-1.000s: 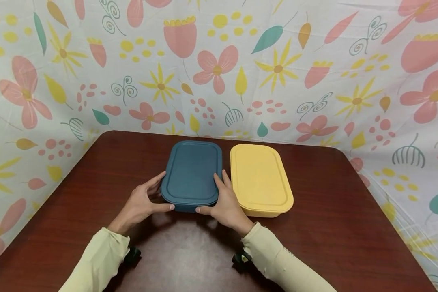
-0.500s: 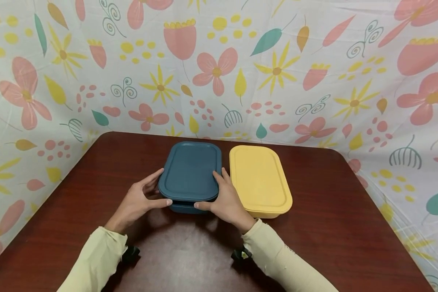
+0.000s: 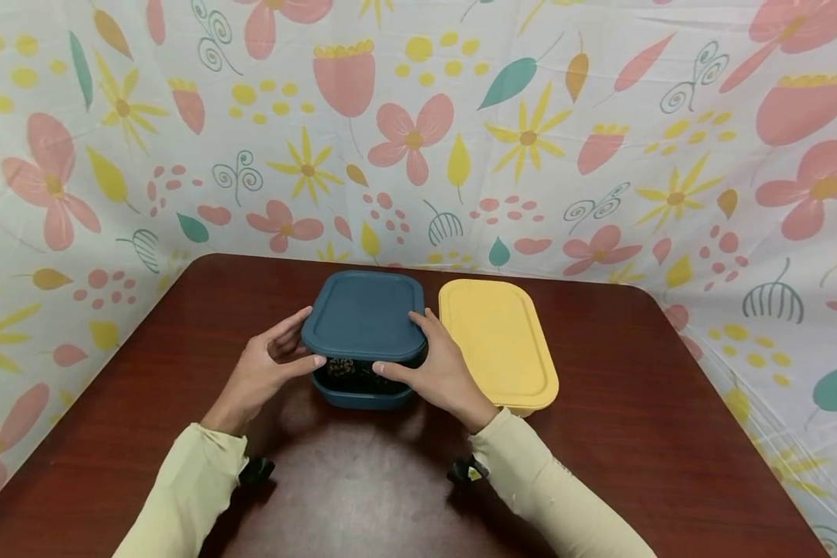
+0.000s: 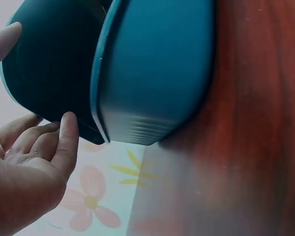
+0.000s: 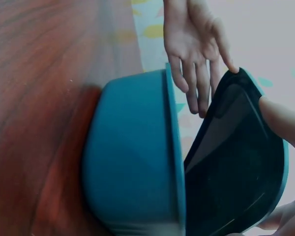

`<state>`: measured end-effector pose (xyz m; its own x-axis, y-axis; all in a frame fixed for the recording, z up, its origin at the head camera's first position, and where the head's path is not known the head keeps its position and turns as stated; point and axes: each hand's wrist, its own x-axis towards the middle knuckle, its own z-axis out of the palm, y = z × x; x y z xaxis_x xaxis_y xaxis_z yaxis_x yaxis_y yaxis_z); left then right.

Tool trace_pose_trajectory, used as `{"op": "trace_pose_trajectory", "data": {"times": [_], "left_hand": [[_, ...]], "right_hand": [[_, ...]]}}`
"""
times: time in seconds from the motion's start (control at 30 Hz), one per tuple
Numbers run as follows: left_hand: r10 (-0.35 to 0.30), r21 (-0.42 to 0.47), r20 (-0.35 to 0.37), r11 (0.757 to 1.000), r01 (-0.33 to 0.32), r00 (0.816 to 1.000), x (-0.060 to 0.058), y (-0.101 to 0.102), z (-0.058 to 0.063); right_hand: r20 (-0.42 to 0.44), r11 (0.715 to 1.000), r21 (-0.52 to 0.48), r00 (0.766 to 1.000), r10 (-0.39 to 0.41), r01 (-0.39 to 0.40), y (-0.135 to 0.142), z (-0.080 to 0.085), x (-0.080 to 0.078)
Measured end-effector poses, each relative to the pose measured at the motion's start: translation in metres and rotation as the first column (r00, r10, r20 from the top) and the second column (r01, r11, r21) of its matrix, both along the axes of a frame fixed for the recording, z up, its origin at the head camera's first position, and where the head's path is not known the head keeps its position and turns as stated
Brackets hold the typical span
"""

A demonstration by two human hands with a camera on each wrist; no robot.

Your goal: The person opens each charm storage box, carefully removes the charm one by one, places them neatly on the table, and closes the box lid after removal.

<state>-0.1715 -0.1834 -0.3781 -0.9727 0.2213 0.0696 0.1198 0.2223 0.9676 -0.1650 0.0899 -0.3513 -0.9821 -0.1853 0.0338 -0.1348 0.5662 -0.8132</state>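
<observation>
A dark blue lid [image 3: 364,314] is tilted up over a matching rectangular blue box [image 3: 363,401], its near edge raised and its far edge low over the box's far end. My left hand [image 3: 251,381] grips the lid's near left corner, thumb at the front edge and fingers along the side. At the near right corner my right hand [image 3: 446,376] holds it the same way. Through the gap a brown patterned thing [image 3: 340,367] shows inside the dark box; most of the contents are hidden. Both wrist views show the lid's dark underside [image 4: 51,64] apart from the box rim [image 5: 173,128].
A yellow lidded box [image 3: 498,341] stands right beside the blue one, close to my right hand. Both are on a dark red-brown wooden table [image 3: 621,434]. Behind and at the sides hangs a white cloth [image 3: 418,217] with flower prints.
The lid's near edge has come up off the blue box, opening a gap at the front. Both hands have risen slightly with it. The yellow box stays where it was.
</observation>
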Motion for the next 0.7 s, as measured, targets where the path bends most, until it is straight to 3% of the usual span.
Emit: {"op": "trace_pose_trajectory", "data": {"times": [0.2,0.37,0.7], "left_hand": [[-0.005,0.064,-0.004,0.998,0.005,1.0,-0.003,0.001,0.01],[0.018,0.092,-0.051,0.996,-0.013,0.999,-0.001,-0.001,0.02],[0.12,0.022,-0.168,0.993,-0.118,0.978,0.003,0.001,0.033]], "right_hand": [[-0.003,0.997,-0.071,1.0,0.012,-0.012,0.005,0.008,-0.005],[-0.056,0.99,-0.134,0.998,0.031,-0.038,0.006,0.018,-0.008],[-0.14,0.98,-0.19,0.989,0.037,-0.064,0.009,0.027,-0.012]]}}
